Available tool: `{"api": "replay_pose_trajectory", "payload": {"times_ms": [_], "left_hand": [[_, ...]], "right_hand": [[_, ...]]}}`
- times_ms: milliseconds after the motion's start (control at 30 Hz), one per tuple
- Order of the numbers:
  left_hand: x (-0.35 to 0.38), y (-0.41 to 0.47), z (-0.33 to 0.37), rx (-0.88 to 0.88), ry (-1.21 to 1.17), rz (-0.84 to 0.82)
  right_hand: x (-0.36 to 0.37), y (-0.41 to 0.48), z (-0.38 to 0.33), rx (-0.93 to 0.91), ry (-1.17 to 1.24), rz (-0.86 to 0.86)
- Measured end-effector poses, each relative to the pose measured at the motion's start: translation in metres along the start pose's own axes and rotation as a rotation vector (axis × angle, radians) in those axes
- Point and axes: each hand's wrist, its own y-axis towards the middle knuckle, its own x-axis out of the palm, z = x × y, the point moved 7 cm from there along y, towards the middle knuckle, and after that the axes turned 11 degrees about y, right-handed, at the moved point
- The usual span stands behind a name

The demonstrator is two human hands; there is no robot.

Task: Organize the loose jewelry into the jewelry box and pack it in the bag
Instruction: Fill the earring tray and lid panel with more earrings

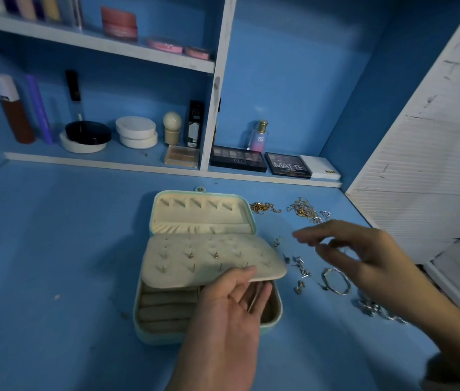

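The mint jewelry box (276,311) lies open on the blue desk, its lid (203,213) folded back. My left hand (231,309) holds the cream earring panel (209,261) lifted by its front edge, thumb on top and fingers underneath. A few studs sit in the panel. Ring rolls (166,306) show below it. My right hand (355,249) hovers, blurred, over loose small earrings (299,266), its fingers spread and relaxed. A silver bangle (336,280) lies beside it. Gold chains (264,207) and mixed chains (306,210) lie further back, and silver chain (375,309) lies under my right forearm. No bag is in view.
Low shelves at the back hold makeup palettes (238,162), a perfume bottle (260,135), jars (135,132) and tubes. A white slatted panel (426,165) stands to the right. Bare blue desk (54,249) stretches to the left of the box.
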Motion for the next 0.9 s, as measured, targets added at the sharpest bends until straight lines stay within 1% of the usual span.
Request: {"api": "replay_pose_trajectory", "payload": {"times_ms": [67,133,333,433,533,900], "left_hand": [[-0.001,0.0,0.0,0.0,-0.007,0.001],[-0.001,0.001,0.0,0.0,-0.007,0.002],[0.0,0.004,0.0,0.005,-0.01,0.01],[0.0,0.005,-0.001,0.012,-0.017,0.002],[-0.002,0.005,0.0,0.02,-0.016,0.005],[-0.002,0.006,-0.001,0.017,-0.019,0.004]], "right_hand": [[-0.01,0.01,0.017,0.056,-0.009,0.06],[-0.014,0.02,0.033,0.103,-0.043,0.082],[-0.006,0.04,0.067,0.133,-0.206,0.037],[-0.002,0.047,0.076,0.127,-0.252,0.027],[0.003,0.053,0.082,0.111,-0.276,-0.017],[0.016,0.061,0.078,0.012,-0.335,-0.105]]}}
